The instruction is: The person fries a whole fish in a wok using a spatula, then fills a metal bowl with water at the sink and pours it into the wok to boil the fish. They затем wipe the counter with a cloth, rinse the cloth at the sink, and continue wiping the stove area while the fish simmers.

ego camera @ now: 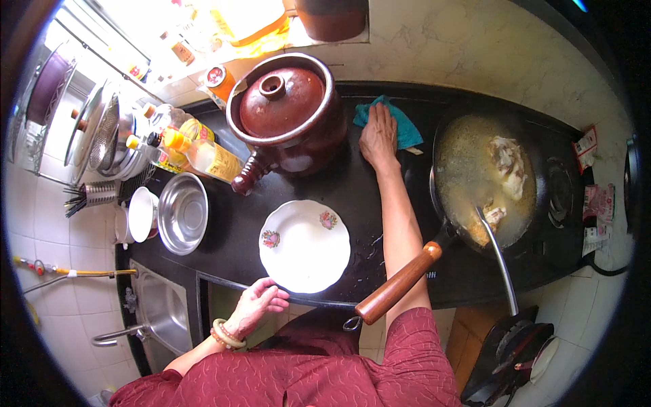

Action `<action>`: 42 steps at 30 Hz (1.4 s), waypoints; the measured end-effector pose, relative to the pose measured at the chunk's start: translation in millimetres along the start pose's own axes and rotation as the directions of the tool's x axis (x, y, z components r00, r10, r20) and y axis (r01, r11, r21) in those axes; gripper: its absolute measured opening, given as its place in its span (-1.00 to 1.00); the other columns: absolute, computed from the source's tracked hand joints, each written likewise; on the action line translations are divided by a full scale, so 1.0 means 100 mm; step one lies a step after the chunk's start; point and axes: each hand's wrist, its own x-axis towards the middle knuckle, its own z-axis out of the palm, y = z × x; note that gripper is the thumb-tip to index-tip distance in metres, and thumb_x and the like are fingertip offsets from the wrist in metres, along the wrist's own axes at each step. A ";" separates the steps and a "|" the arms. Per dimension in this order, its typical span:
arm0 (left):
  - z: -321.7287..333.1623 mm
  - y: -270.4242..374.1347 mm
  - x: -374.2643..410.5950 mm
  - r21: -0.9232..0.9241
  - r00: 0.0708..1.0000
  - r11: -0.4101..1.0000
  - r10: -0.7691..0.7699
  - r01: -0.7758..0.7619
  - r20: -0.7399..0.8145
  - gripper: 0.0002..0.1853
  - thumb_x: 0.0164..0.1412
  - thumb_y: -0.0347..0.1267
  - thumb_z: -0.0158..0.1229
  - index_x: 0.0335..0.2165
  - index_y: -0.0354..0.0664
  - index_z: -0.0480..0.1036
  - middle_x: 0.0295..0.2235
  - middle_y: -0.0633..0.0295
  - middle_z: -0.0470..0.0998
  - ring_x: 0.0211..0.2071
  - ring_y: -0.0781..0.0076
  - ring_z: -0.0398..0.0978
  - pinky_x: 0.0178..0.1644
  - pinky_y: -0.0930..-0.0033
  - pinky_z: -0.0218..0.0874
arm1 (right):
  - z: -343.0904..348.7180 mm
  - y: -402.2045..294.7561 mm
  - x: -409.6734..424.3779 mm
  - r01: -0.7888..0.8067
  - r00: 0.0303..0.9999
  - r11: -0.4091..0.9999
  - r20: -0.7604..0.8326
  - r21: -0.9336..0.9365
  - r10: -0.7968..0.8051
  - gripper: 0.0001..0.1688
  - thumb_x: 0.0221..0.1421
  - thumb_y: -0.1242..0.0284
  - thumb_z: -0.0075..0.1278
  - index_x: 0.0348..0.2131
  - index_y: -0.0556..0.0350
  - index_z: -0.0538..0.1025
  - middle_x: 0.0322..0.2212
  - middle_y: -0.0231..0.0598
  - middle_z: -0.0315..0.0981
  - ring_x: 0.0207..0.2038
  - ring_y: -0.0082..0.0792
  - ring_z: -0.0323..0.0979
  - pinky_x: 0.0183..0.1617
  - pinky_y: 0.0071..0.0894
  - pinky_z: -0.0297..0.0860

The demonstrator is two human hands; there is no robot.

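Note:
My right hand (379, 133) lies flat on a teal cloth (407, 129) at the back of the black countertop (356, 185), between a lidded brown clay pot (305, 137) and a wok (435, 152). My left hand (260, 301) is at the counter's front edge with its fingers apart and nothing in it. Just beyond those fingers sits a white scalloped plate (305, 246) with floral motifs. In the wok, pieces of meat (508, 165) stand in cloudy broth (457, 152), and a metal utensil (501, 267) leans in it. The wok's wooden handle (399, 282) crosses over my right forearm.
A steel basin (183, 213), white bowls (143, 214) and several bottles (213, 157) line the left side. The steel sink (163, 310) is at lower left. A dish rack (48, 102) hangs above. More pans (508, 351) are at lower right, below counter level.

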 end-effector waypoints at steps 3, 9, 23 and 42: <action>0.02 0.06 0.04 -0.014 0.999 1.000 0.007 -0.007 0.038 -0.66 0.37 -0.36 -0.03 0.05 -0.27 0.25 -0.22 0.06 0.53 -0.28 0.37 0.57 -0.17 0.42 0.44 | -0.08 0.18 0.12 -0.137 0.983 0.934 -0.068 0.331 0.169 -0.57 0.13 0.54 -0.17 0.00 0.35 0.40 -0.03 0.22 0.38 0.04 0.16 0.33 0.12 -0.02 0.25; 0.04 0.05 0.15 -0.040 0.999 0.998 -0.045 0.045 0.011 -0.67 0.36 -0.37 -0.03 0.03 -0.27 0.25 -0.19 0.07 0.52 -0.26 0.32 0.58 -0.18 0.39 0.46 | 0.11 0.08 0.44 -0.150 0.962 0.829 -0.114 0.538 0.248 -0.66 0.20 0.40 -0.15 -0.08 0.14 0.48 -0.16 0.05 0.50 -0.09 0.13 0.43 -0.02 -0.06 0.34; -0.06 -0.07 0.44 -0.192 0.997 0.978 0.081 -0.080 -0.005 -0.72 0.32 -0.43 0.02 -0.04 -0.30 0.33 -0.22 0.18 0.51 -0.35 0.44 0.54 -0.27 0.35 0.54 | -0.90 -0.47 -1.15 0.066 0.955 0.996 0.284 0.067 -0.082 -0.50 0.19 0.37 -0.09 0.11 0.04 0.39 0.28 -0.07 0.00 0.35 0.07 -0.16 0.34 0.20 -0.19; -0.79 -0.26 -0.10 -0.263 0.966 0.946 0.133 -0.191 -0.223 -0.70 0.32 -0.41 0.02 -0.02 -0.29 0.33 -0.17 0.12 0.53 -0.27 0.36 0.58 -0.29 0.39 0.53 | -0.38 -0.30 -0.51 -0.108 0.993 0.993 -0.042 -0.045 0.106 -0.50 0.21 0.51 -0.12 0.11 0.32 0.26 0.14 0.33 0.12 0.21 0.28 0.08 0.28 0.06 0.06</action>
